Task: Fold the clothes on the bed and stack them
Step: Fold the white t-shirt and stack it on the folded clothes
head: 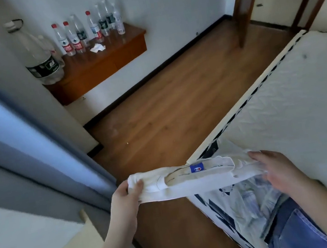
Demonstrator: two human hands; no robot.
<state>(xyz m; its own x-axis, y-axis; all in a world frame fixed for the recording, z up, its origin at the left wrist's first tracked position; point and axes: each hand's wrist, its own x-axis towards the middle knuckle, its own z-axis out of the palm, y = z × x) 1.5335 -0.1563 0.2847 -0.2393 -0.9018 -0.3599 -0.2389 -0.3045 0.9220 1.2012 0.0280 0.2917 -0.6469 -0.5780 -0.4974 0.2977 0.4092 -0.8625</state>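
A white T-shirt (pixel 190 182) with a blue neck label is stretched out flat between my hands, over the near corner of the bed (pixel 296 104). My left hand (pixel 127 195) pinches its left end above the floor. Its right end is gripped by my right hand (pixel 276 171), fingers partly blurred. Below the shirt lies a white garment with dark prints (pixel 244 203) on the mattress edge. Blue jeans (pixel 294 229) lie beside it at the bottom right.
A wooden wall shelf (pixel 103 62) at the back left carries several plastic bottles (pixel 75 36) and a crumpled tissue. Brown wood floor (pixel 166 106) runs between bed and wall. A grey-blue curtain or panel (pixel 29 136) stands on my left. A doorway frame (pixel 243 0) is at the back right.
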